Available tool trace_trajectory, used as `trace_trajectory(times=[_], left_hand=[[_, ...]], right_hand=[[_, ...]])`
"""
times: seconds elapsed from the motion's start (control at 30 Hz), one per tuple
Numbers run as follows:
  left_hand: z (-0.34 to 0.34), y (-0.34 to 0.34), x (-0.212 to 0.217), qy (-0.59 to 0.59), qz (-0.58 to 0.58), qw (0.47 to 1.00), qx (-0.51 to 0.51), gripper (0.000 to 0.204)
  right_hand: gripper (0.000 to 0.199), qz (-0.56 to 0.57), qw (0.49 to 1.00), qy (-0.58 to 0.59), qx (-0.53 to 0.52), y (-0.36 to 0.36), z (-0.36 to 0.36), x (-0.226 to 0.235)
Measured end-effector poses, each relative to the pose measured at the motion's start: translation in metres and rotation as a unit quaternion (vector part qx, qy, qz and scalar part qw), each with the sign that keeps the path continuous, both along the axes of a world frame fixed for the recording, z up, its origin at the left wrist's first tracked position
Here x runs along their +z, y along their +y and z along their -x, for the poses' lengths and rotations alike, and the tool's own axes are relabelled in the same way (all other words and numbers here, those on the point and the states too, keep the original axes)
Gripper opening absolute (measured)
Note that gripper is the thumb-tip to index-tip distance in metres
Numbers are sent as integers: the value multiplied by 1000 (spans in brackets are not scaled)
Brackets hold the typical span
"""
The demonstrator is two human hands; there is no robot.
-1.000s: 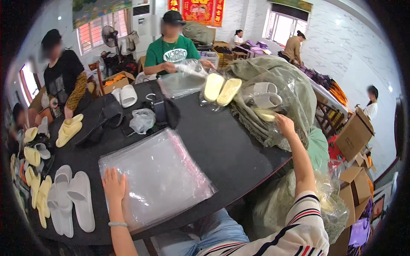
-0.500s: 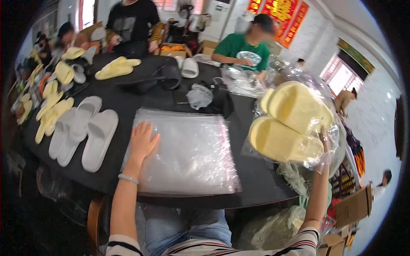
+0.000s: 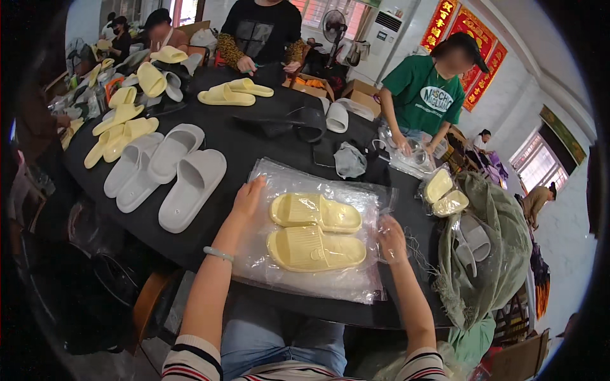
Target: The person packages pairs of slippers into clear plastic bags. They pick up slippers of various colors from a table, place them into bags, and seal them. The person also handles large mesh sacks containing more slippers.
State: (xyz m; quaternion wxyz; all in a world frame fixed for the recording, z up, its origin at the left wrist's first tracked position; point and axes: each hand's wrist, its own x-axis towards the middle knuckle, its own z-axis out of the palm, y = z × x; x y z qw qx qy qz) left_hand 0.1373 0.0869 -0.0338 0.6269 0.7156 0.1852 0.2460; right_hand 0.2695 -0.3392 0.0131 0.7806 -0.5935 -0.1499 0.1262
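Dead centre of the frame, the pair of yellow slippers (image 3: 316, 246) lies side by side inside a clear bag (image 3: 372, 223), right on top of the stack of clear plastic bags (image 3: 343, 289) on the black table (image 3: 222, 140). The left hand (image 3: 248, 198) is at the stack's left edge, fingers close together, and whether they pinch any film I cannot tell; over at centre right, the right hand (image 3: 391, 241) is at the bag's right end, fingers bent, film across them, so a pinch there cannot be told either! Now, the handling: this pair looks light, likely soft foam that gives under a squeeze and springs back, nothing fragile about it. The film's the tricky customer, limp, shiny and probably slippery, sliding easily over the sheets beneath and apt to tear or stretch if yanked by one corner. Best hold, I'd say, is through the film around both soles at mid-length, thumb over the ribbed straps, fingers beneath; pinching loose film alone would let the slippers swing and shift about inside
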Motion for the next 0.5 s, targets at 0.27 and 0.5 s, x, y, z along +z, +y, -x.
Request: trace_trajectory(times=[0.27,0.5], left_hand=[[10,-16,20,-25,-248,967,45,40],[8,-3,17,8,-302,953,-3,33]], right_hand=[[58,-15,996,83,10,-15,-36,42],[42,125,988,34,83,-28,-22,27]])
